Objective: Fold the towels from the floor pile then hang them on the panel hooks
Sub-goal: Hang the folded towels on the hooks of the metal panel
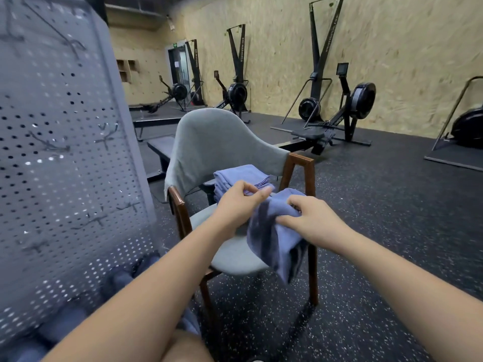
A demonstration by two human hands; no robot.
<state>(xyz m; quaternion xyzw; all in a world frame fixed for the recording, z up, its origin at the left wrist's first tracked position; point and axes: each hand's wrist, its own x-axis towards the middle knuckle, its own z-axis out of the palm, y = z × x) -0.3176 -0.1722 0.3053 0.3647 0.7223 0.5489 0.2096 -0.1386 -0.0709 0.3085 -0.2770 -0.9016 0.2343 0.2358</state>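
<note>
2 bare forearms [162, 278], left hand [235, 205], right hand [313, 222]

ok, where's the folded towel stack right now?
Head view, centre: the folded towel stack lies on the grey chair, at the back of its seat, just behind the left hand, which with the right hand holds a loose blue towel.

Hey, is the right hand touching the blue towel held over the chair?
Touching. In the head view the right hand pinches the towel at its upper fold.
</note>
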